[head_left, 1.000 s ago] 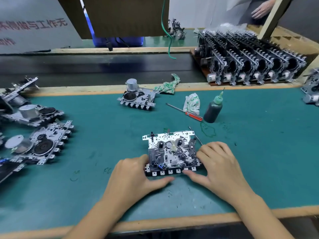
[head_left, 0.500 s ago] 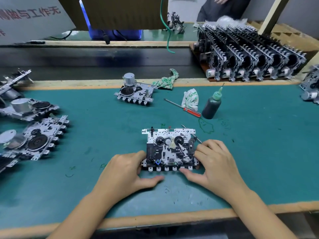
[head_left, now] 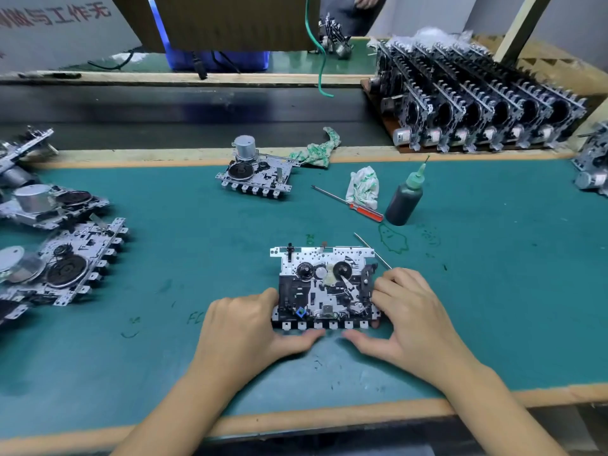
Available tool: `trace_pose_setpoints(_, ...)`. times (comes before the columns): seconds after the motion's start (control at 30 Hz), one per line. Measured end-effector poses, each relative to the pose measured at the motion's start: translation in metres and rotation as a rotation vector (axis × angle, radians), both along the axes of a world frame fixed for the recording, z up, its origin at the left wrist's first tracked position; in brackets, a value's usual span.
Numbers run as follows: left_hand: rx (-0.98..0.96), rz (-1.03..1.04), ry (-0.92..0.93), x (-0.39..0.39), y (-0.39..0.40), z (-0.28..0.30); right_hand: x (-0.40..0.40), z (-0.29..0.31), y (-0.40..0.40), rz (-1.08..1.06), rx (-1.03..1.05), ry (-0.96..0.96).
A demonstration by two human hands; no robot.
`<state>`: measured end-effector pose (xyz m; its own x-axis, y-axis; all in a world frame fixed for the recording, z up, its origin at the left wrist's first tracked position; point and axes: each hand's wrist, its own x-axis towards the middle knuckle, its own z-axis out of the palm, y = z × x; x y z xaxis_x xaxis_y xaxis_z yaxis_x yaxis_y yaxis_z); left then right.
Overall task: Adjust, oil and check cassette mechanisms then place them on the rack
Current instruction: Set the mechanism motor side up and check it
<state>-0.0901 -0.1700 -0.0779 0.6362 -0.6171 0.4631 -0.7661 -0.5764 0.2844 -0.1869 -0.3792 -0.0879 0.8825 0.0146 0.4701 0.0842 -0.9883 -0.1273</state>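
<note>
A: Item one, location?

B: I log the silver-and-black metal cassette mechanism flat on the green-topped table, near edge, centre.

A: Hands?

B: My left hand grips its left side, right hand its right side; thumbs lie along the front keys.

A: Nearby?

B: Dark oil bottle with green nozzle, red-handled screwdriver, loaded rack of upright mechanisms far right.

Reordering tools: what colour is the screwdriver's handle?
Red, on the screwdriver beside the oil bottle; head view.
</note>
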Motion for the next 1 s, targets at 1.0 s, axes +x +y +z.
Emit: trace_pose_setpoints(1.0, 0.005, -0.072, -0.090, 0.007, 0.000, -0.003, -0.002, 0.001, -0.007, 0.069, 0.040, -0.011)
